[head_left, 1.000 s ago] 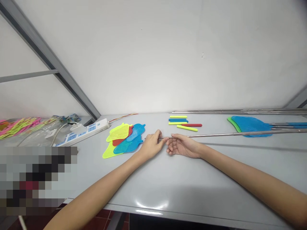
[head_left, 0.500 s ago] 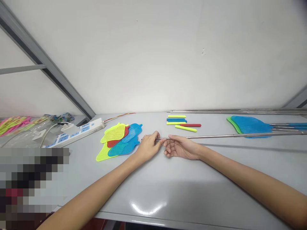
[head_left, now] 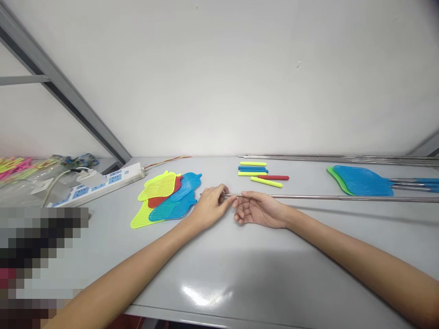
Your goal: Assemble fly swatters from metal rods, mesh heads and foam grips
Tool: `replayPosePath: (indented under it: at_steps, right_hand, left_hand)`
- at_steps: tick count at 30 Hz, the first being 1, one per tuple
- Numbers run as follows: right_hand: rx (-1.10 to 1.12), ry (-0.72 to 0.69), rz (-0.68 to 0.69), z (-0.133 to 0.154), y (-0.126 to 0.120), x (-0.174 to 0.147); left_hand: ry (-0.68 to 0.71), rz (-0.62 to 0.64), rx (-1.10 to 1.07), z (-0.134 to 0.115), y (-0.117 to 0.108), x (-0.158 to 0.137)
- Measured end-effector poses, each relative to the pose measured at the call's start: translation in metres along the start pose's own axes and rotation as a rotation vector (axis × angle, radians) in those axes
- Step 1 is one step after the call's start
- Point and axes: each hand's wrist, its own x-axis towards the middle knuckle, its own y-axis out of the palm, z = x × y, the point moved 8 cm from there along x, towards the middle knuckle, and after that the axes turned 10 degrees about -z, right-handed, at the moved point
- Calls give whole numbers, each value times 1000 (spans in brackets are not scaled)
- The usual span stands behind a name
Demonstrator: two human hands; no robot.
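Above a grey table (head_left: 274,283), we are facing a white wall (head_left: 219,82) at twelve o'clock, with our left hand (head_left: 212,205) and right hand (head_left: 262,210) sitting at the dial's centre; a bundle of thin metal rods (head_left: 325,158) is lying along the wall's foot from one to three o'clock; a long metal rod (head_left: 308,197) is running from our hands toward three, its shadow falling on the table nearer to us; a white power strip (head_left: 103,186) is resting beyond nine; a blue swatter (head_left: 361,180), overlapping a green one, is lying toward three; yellow, red and blue mesh heads (head_left: 159,186) are overlapping at nine, just beside our left hand; that hand is clamping thumb and fingers on the rod near its end; our right is closing on it, thumb over the rod, fingers curling below; short coloured tubes (head_left: 252,173) are lying at one.
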Motion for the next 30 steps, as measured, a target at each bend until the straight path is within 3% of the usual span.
replayPosePath:
  at_steps: [10,20,30]
  right_hand:
    - [120,29,-96,-3,-6,0]
    - [183,33,-142,-4,-7,-6]
    - [117,-38,-140,-4,-4,-6]
  left_hand:
    - [39,-134,97,-6,-13,2]
    - [130,-85,302,-23,-14,-5]
    - [114,-65,194,-34,-10,-13]
